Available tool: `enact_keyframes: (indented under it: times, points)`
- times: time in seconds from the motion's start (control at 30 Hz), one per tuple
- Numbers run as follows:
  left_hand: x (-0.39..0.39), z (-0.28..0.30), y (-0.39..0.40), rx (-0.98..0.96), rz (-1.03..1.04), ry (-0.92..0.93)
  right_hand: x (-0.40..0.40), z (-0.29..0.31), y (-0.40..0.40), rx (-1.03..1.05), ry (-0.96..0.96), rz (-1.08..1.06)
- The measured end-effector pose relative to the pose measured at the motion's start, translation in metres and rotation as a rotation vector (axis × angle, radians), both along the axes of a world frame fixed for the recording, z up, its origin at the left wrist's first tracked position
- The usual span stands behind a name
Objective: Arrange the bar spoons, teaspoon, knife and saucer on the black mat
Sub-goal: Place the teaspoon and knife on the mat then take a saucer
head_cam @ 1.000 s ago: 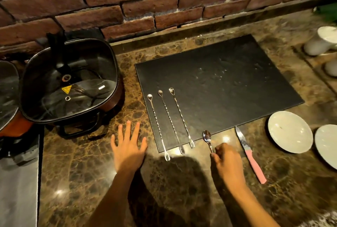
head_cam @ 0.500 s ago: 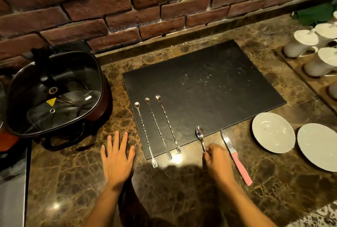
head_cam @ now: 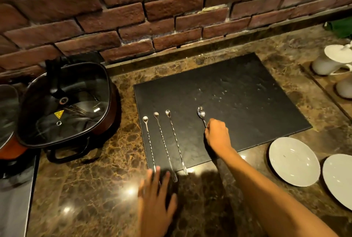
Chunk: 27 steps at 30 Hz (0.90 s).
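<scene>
The black mat (head_cam: 247, 103) lies on the brown marble counter. Three twisted bar spoons (head_cam: 162, 137) lie side by side along its left part, bowls away from me, fork ends over the near edge. My right hand (head_cam: 217, 135) is over the mat, shut on the handle of the teaspoon (head_cam: 201, 112), whose bowl rests on the mat to the right of the bar spoons. My left hand (head_cam: 156, 198), blurred, lies flat with fingers apart on the counter at the bar spoons' fork ends. A white saucer (head_cam: 294, 161) sits off the mat at the right. My right arm hides the knife.
A square electric pot with a glass lid (head_cam: 64, 103) stands left of the mat. A second white saucer (head_cam: 339, 179) lies at the right edge. White cups (head_cam: 331, 59) stand upside down at the far right. A brick wall (head_cam: 152, 8) backs the counter.
My right hand has carried the teaspoon from the counter at the mat's near edge up onto the mat. My left hand has shifted right, to the bar spoons' fork ends.
</scene>
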<state>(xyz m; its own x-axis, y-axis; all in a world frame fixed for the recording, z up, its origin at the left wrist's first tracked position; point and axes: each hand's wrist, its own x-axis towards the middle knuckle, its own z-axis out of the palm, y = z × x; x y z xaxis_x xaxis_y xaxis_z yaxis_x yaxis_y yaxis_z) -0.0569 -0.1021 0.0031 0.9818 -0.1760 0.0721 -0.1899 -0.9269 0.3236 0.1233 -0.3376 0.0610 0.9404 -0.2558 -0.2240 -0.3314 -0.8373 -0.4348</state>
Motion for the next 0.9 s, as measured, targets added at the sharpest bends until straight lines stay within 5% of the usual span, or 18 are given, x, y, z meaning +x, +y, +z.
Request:
enact_keyframes:
  times: [0.23, 0.6, 0.9]
  points:
    - [-0.002, 0.001, -0.09, 0.095, -0.423, 0.138, 0.009, -0.011, -0.002, -0.02, -0.024, 0.018]
    - [0.029, -0.007, -0.123, 0.223, -0.446, 0.291, -0.009, -0.009, -0.023, 0.123, -0.128, 0.005]
    - [0.025, -0.005, -0.135, 0.229, -0.399, 0.304, -0.173, -0.032, -0.098, 0.116, -0.066, -0.093]
